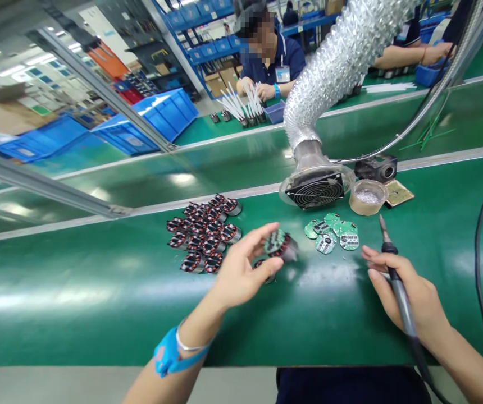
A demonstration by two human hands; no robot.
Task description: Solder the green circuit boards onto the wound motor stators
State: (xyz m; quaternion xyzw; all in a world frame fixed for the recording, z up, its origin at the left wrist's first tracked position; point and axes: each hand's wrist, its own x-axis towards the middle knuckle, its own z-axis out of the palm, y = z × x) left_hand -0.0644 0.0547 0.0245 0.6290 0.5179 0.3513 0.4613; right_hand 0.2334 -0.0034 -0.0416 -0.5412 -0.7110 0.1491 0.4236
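My left hand (244, 269) holds a small round motor (290, 248) with a green circuit board (274, 241) on its near face, gripped between thumb and fingers and slightly blurred. Partly behind the thumb, another motor part (270, 277) sits on the bench. In my right hand (412, 286) is a soldering iron (401, 303), its tip pointing up and away, the index finger and thumb spread off to the left. Between the hands lie several round green circuit boards (326, 242). To the left stands a group of several motors (199, 235) with red and black tops.
A fume duct (326, 73) with a fan (319, 192) hangs over the bench's back. Beside it are a tub of metal shavings (367, 197), a sponge (398, 193) and a black holder (376, 168). A cable (479, 258) runs down the right. A person (273, 67) works across the bench.
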